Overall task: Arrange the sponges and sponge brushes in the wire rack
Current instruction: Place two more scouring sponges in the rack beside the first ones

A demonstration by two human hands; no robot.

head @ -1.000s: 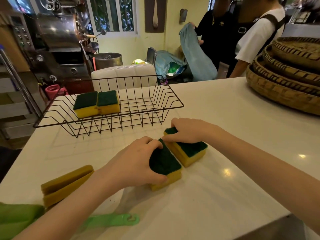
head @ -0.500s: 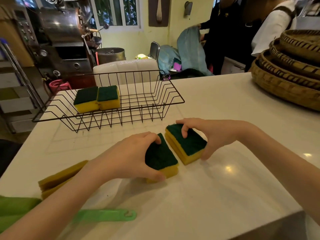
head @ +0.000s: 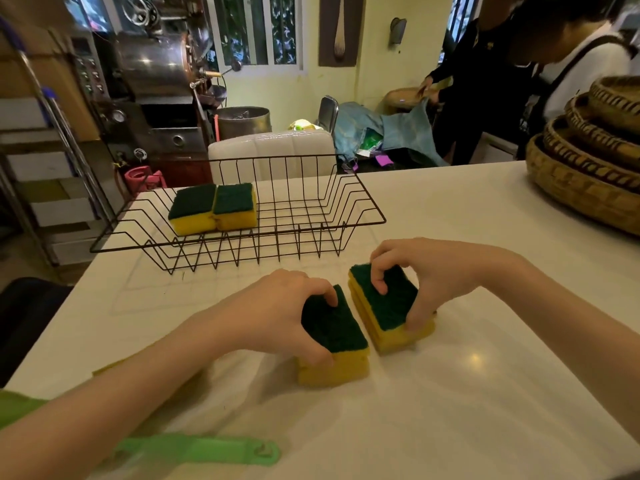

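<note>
A black wire rack [head: 353, 206] stands on the white counter, with two yellow sponges topped in green [head: 213, 207] side by side in its left part. Nearer to me, my left hand [head: 273, 313] grips a yellow-and-green sponge [head: 336, 344] from its left side. My right hand [head: 433, 271] pinches a second sponge [head: 388, 306], thumb on its near right edge and fingers on its far top. The two held sponges sit close together on the counter. A green sponge-brush handle [head: 207, 450] lies at the near left, partly under my left arm.
Stacked woven baskets [head: 588, 157] occupy the counter's right side. A white chair back [head: 270, 150] rises behind the rack. Two people stand at the far right beyond the counter. Machinery and shelves fill the left background. The counter's left edge runs past the rack.
My right hand has shifted from lying over its sponge to pinching it by the edges. The view has tilted up slightly; both sponges stay on the counter.
</note>
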